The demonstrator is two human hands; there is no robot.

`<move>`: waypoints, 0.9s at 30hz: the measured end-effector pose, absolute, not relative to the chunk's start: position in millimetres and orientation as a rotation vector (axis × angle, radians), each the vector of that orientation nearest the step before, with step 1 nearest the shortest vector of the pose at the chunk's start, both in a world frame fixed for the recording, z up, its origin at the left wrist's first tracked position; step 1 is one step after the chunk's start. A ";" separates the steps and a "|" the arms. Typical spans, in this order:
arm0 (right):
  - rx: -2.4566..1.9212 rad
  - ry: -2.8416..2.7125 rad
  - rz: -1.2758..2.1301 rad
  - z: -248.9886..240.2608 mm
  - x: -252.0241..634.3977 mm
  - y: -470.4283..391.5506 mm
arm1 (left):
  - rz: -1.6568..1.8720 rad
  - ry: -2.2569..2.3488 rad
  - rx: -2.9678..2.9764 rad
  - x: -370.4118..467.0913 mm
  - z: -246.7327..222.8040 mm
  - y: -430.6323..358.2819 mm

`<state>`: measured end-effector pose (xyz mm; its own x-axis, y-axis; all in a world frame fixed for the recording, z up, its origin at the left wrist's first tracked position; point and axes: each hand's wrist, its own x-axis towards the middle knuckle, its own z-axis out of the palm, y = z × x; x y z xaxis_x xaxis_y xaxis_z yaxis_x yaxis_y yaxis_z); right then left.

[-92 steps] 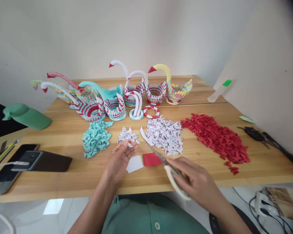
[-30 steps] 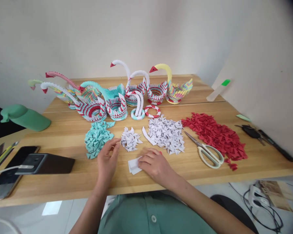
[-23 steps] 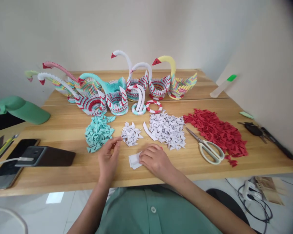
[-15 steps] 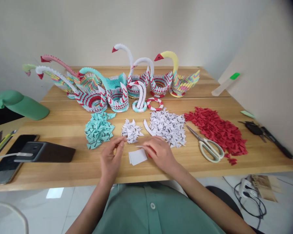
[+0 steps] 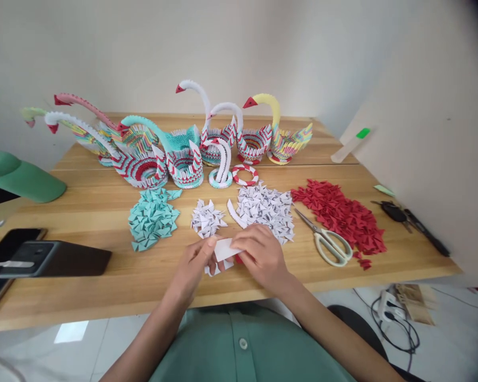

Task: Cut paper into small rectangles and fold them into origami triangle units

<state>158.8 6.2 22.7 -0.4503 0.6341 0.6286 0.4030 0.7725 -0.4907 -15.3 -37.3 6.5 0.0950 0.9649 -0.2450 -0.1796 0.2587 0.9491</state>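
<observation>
Slip: white, stretched between both hands near the table's front edge; whether single or doubled, I cannot tell. Clock centre here, twelve towards the wall.
Left hand: thumb and fingers pinch the left end of the slip.
Right hand: fingers closed on the right end; its thumb is hard to make out.
Hold: best kept light and even at both ends, edges level, since thin paper would likely buckle under a hard squeeze.
Sheets: white, at six, partly hidden; the slip should stay clear of them, lest one drag along.
Red paper: at four, peeking out by the right hand, easily nudged.
Small white pile: at eleven.
Curved strip: just past twelve, beside the big white pile, at one to two; knuckles are best kept off both.
Teal pile: at ten.
Scissors: at three, tips towards the wall.
Red pile: between two and three.
Ring: between twelve and one.
</observation>
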 end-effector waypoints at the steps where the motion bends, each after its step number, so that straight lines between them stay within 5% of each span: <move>1: -0.775 -2.100 0.307 23.4 159.4 5.4 | 1.032 1.104 0.915 -14.0 7.6 -36.3; 27: -0.931 -1.821 0.949 19.7 177.0 1.8 | 1.096 1.137 1.083 -6.9 6.4 -41.9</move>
